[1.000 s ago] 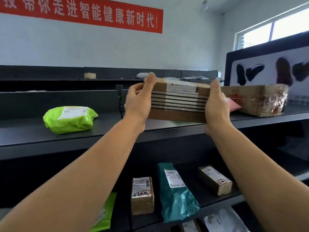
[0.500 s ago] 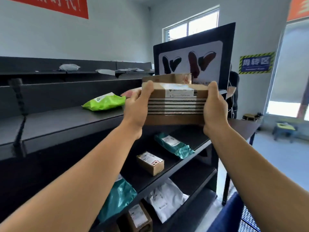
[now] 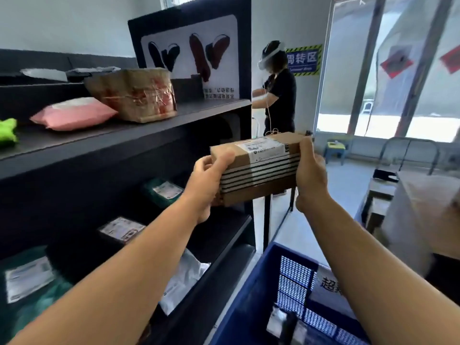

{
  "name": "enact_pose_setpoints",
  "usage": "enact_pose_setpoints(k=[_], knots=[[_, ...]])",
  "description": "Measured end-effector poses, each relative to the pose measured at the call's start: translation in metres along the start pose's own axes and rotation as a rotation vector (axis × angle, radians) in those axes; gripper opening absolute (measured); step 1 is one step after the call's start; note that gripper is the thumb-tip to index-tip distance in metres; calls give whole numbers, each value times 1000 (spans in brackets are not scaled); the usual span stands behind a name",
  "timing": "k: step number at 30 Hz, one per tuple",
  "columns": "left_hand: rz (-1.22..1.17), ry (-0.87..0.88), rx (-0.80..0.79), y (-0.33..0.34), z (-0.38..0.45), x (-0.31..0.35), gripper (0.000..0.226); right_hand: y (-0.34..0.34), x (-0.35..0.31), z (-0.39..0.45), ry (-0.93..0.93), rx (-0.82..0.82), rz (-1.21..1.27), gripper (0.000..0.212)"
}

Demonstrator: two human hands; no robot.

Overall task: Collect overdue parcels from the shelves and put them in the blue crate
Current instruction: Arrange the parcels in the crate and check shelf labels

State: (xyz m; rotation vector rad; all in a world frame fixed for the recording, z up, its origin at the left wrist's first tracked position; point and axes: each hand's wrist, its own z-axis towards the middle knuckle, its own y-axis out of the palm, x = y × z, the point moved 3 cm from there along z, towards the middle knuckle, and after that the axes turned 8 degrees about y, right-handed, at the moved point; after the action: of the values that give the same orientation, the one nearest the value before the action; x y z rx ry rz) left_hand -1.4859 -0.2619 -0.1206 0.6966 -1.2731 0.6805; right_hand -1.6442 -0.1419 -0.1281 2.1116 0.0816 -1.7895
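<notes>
I hold a flat brown cardboard parcel (image 3: 258, 168) with a white label and black-and-white stripes in mid-air, past the end of the black shelves (image 3: 124, 135). My left hand (image 3: 207, 181) grips its left end, thumb on top. My right hand (image 3: 311, 175) grips its right end. The blue crate (image 3: 251, 292) stands on the floor at the lower right, below the parcel; a dark packet with a white label lies inside it. Several parcels remain on the shelves: a pink bag (image 3: 74, 115), a taped brown box (image 3: 135, 94), teal bags and a white bag.
A person in dark clothes (image 3: 278, 93) stands beyond the shelf end with a headset on. A cardboard-coloured table or box (image 3: 428, 207) sits at the right. A small stool (image 3: 334, 150) and glass doors lie farther back. Open floor stretches between the crate and the doors.
I have turned right, away from the shelf front. The parcel has come lower and out beyond the shelf end, and the blue crate has come into view below it.
</notes>
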Motion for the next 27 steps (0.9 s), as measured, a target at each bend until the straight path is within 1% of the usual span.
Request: enact_pose_setpoints(k=[2,4,6,7,9,10,12,13,16,18,19,20,22,25,27], knots=[[15,-29,-9,34,8,-23,56,-21,17,22,66,14,8,79],[48,-53,-34,65,13,-47,54,-42,35,43,168,20,35,95],[59,-98,-71,93,15,-75,59,-64,55,62,278,22,65,113],[56,-122,-88,106,15,-91,66,-75,67,73,321,11,86,114],[64,-172,-115,130,14,-122,88,-95,90,87,381,-6,158,107],[100,-190,-124,142,13,-138,94,-103,102,95,414,-10,189,109],[196,-201,-138,164,12,-169,98,-117,126,104,481,-10,209,121],[224,-209,-143,173,10,-184,97,-124,139,108,502,-4,207,122],[322,-262,-158,195,5,-221,94,-145,174,113,571,4,205,116],[369,-315,-185,206,2,-247,94,-160,198,119,633,25,190,102],[381,-339,-201,210,1,-261,96,-168,211,121,668,42,168,96],[388,-368,-220,214,0,-273,98,-176,224,123,708,49,144,94],[388,-432,-266,221,-2,-300,101,-189,249,128,767,39,110,96],[413,-540,-323,225,-4,-343,99,-208,282,136,818,49,54,78],[431,-594,-353,228,-6,-370,96,-220,305,144,849,72,33,73]])
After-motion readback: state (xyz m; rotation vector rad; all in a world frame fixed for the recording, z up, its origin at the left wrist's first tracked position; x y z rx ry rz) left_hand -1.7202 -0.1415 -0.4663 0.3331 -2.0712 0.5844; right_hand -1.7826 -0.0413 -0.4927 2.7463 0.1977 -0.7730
